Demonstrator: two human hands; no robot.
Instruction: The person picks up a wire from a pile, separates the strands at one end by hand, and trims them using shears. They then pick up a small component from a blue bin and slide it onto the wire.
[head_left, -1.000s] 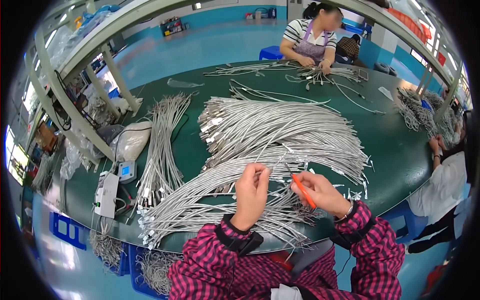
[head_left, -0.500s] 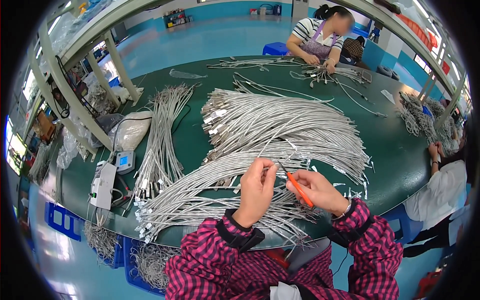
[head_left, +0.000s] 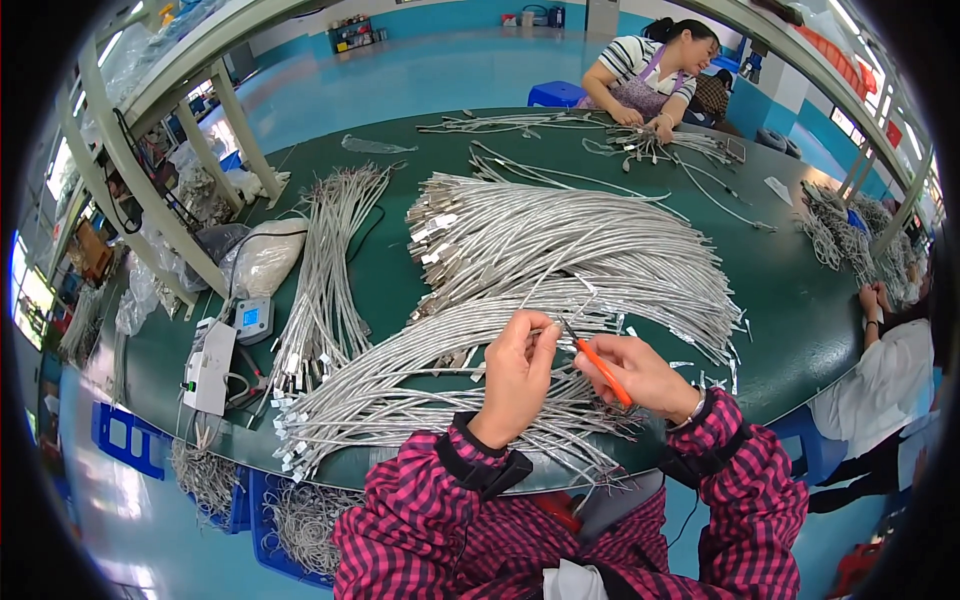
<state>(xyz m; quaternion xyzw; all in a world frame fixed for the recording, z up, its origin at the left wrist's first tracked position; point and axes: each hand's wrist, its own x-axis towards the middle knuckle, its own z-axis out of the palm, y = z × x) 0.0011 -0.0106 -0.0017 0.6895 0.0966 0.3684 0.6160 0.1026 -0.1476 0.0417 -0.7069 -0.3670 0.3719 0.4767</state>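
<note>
My left hand [head_left: 517, 378] is raised over the near cable pile, thumb and fingers pinched on a thin silver cable [head_left: 537, 287]. The cable's end at the fingertips is too small to make out. In my right hand [head_left: 648, 382] is an orange-handled tool [head_left: 606, 374], its thin dark tip touching or very near the left fingertips. Whether it is a pair of snips or a blade cannot be told. Beneath both hands lies a bundle of silver braided cables [head_left: 400, 362] with white-tagged ends at the left. A larger bundle [head_left: 570, 235] with metal connectors lies beyond it.
Another cable bundle [head_left: 325, 270] lies left on the green table [head_left: 390, 240], near a white box-shaped device [head_left: 209, 367] and a small scale-like unit [head_left: 253, 318]. Metal shelf posts [head_left: 240, 135] rise at left. Across the table a person [head_left: 650, 75] handles cables; another sits at right [head_left: 875, 375].
Both hands stay in nearly the same pose, with the tool tip at the left fingertips. The whole picture has shifted slightly. The person across the table has turned their head a little.
</note>
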